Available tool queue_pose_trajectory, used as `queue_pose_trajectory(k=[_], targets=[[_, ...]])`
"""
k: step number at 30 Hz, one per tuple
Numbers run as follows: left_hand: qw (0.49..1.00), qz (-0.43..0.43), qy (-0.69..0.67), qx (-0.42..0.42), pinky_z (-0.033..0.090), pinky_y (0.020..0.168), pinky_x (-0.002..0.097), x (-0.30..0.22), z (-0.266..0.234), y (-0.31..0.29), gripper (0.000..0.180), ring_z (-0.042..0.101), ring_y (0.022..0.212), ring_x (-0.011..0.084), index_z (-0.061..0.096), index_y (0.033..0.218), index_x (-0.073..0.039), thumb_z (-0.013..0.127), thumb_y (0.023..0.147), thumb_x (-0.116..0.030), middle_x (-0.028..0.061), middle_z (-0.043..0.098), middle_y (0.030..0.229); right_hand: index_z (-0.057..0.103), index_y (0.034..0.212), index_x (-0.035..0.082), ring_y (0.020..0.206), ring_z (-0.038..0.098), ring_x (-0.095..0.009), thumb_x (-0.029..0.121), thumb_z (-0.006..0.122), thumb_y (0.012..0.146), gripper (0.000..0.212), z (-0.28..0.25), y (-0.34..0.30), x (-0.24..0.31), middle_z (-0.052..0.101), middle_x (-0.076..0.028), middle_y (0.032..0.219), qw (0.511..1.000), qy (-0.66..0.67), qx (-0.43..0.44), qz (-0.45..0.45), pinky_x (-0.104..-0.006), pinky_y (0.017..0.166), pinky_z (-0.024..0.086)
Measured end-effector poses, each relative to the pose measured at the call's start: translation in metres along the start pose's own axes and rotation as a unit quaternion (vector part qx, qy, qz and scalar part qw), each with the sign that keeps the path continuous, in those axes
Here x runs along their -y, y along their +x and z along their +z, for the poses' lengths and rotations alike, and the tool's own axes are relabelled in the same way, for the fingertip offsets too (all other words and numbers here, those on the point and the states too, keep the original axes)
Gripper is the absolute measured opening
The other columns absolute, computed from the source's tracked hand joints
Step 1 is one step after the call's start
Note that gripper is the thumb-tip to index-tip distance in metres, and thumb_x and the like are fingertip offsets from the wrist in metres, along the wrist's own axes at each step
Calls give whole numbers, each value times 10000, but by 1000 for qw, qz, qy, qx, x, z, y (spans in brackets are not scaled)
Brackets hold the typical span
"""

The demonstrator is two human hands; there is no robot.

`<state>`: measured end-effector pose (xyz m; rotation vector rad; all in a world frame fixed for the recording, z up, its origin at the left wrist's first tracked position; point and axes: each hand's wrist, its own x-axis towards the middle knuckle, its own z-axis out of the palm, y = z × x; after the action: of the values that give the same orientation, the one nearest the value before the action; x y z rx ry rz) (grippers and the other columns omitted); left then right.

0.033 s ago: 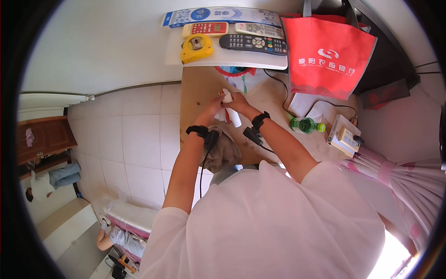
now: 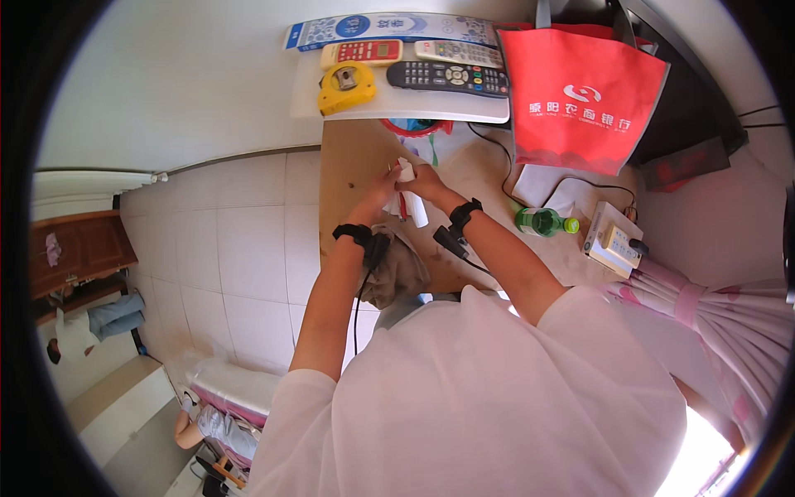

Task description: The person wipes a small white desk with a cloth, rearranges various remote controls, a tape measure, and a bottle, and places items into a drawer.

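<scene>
Over the wooden table (image 2: 344,141), both my hands are close together on a white sheet-like thing with a red strip (image 2: 420,212). My left hand (image 2: 379,195) is closed on its left side, and my right hand (image 2: 429,183) grips it from the right. A folded white end sticks out above the fingers, and a longer white part hangs below them. Its exact kind is too small to tell. Near my left wrist, a crumpled grey-brown cloth (image 2: 397,273) lies at the table's near edge.
At the back, a white shelf (image 2: 397,106) bears a yellow tape measure (image 2: 346,88), several remotes (image 2: 447,77) and a blue-white box (image 2: 389,28). A red bag (image 2: 584,99) stands right of it. A green bottle (image 2: 542,222), cables and a power strip (image 2: 623,244) are at the right.
</scene>
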<state>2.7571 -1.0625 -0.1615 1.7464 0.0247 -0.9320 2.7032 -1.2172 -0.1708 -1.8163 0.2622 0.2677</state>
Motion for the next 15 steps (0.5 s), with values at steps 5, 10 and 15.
queue_pose_trajectory(k=[5,10,15], targets=[[998,-18,-66,0,522,788,347,-41,20,-38,494,641,865,193,626,1192,-52,424,1027,-472,78,670,1035,676,1064,21,803,655,-155,301,756,801,391,-16,-35,38,691,-63,930,975,199,25,98,-289,697,511],[971,-4,-227,70,535,734,343,-1,27,4,540,631,801,178,627,1178,-65,368,1034,-517,75,665,1000,656,1072,38,813,639,-142,297,704,858,339,-25,-45,37,676,-41,932,942,293,-16,164,-286,688,493],[981,24,-182,-59,549,750,319,37,15,41,465,650,844,156,581,1240,-87,424,1038,-474,46,669,1023,631,1122,48,958,620,-172,300,681,891,346,-30,-47,39,662,-45,1033,908,381,-15,175,-321,833,479]])
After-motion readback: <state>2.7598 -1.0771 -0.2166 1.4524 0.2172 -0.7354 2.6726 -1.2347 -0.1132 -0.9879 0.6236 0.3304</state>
